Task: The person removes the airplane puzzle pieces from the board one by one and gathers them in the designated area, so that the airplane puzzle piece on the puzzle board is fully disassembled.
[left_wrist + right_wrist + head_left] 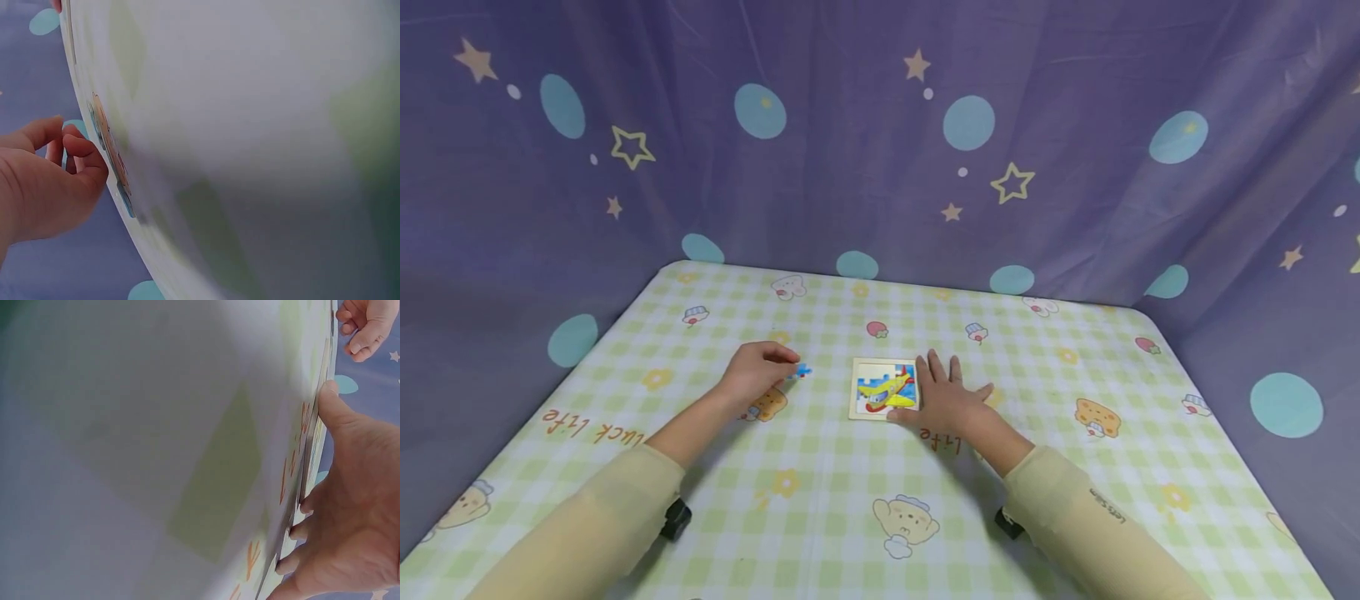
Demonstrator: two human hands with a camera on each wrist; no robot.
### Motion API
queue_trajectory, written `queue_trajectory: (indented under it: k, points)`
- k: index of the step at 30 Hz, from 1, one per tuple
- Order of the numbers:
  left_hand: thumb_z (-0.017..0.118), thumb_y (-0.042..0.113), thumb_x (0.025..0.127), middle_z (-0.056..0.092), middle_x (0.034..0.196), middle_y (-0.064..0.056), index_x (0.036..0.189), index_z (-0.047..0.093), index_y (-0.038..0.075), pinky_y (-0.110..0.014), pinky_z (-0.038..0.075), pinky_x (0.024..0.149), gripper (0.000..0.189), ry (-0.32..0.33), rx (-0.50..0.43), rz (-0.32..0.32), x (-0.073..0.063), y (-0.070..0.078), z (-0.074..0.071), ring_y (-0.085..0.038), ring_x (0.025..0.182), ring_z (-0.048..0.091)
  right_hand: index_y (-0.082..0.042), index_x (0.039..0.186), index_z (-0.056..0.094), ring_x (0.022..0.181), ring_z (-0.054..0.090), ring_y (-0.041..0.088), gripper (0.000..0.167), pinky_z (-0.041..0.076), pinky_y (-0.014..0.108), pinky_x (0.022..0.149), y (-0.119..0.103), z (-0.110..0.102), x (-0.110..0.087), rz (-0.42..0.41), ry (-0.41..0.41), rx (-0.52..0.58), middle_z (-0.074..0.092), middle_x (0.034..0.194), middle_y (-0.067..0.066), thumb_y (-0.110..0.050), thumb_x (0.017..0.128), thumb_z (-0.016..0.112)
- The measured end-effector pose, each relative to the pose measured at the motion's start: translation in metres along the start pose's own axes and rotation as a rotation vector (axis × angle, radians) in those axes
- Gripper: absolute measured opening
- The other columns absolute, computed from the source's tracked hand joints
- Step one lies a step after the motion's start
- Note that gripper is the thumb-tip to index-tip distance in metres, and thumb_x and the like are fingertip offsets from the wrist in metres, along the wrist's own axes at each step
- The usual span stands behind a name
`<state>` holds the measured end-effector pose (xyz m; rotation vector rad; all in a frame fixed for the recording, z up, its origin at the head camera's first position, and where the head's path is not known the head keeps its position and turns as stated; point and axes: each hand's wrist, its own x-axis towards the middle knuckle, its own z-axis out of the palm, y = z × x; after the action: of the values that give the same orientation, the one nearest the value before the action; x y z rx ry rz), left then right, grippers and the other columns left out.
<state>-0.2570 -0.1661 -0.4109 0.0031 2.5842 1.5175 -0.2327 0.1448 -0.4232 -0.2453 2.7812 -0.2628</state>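
A small framed jigsaw puzzle (883, 393) with a yellow airplane picture lies flat on the table. Pale tray floor shows along its upper left part, where the picture has gaps. My right hand (951, 400) has its fingers spread over the puzzle's right side, with the thumb (334, 403) on its near edge. To the left of the puzzle, my left hand (760, 369) pinches a blue jigsaw piece (804, 371) between thumb and fingertips, close over the tablecloth. In the left wrist view, the curled fingers of the left hand (56, 175) hide the piece.
A green-checked tablecloth (820, 517) with printed cartoons and lettering covers the table. Behind and along both sides hangs a purple curtain (865, 150) with stars and dots. Black wrist cameras (677, 518) sit under both forearms.
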Motion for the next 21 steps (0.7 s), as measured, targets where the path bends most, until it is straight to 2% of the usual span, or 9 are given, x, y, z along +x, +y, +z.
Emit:
queue_trajectory:
  k: [5, 9, 16, 21]
  points:
    - [0.068, 0.011, 0.096, 0.066, 0.114, -0.015, 0.113, 0.07, -0.002, -0.036, 0.055, 0.077, 0.022, -0.021, 0.002, 0.028, -0.001, 0.003, 0.005, -0.026, 0.088, 0.064, -0.018, 0.164, 0.004, 0.152, -0.004, 0.042, 0.112, 0.012, 0.09, 0.093, 0.002, 0.0, -0.001, -0.006, 0.0, 0.008, -0.004, 0.169, 0.008, -0.08, 0.085, 0.054]
    - [0.067, 0.01, 0.096, 0.065, 0.115, -0.014, 0.114, 0.07, -0.003, -0.037, 0.055, 0.08, 0.022, -0.044, -0.017, 0.018, 0.001, 0.007, 0.011, -0.025, 0.094, 0.063, -0.018, 0.164, 0.005, 0.152, -0.004, 0.042, 0.112, 0.011, 0.09, 0.092, 0.001, -0.001, -0.002, -0.007, -0.005, 0.011, -0.003, 0.169, 0.008, -0.08, 0.085, 0.054]
    - [0.066, 0.015, 0.098, 0.066, 0.103, -0.012, 0.117, 0.07, 0.001, -0.031, 0.048, 0.063, 0.023, -0.072, -0.048, -0.02, 0.006, 0.015, 0.026, -0.025, 0.079, 0.06, -0.018, 0.164, 0.003, 0.152, -0.005, 0.042, 0.113, 0.012, 0.09, 0.092, 0.0, 0.0, 0.0, 0.0, -0.014, 0.003, -0.005, 0.169, 0.008, -0.08, 0.085, 0.054]
    - [0.066, 0.015, 0.098, 0.066, 0.104, -0.011, 0.118, 0.07, 0.001, -0.03, 0.046, 0.062, 0.024, -0.092, -0.1, -0.03, 0.008, 0.022, 0.036, -0.026, 0.079, 0.058, -0.019, 0.164, 0.001, 0.152, -0.006, 0.042, 0.114, 0.014, 0.09, 0.092, 0.0, 0.001, 0.002, 0.009, -0.024, -0.003, -0.006, 0.169, 0.008, -0.081, 0.084, 0.053]
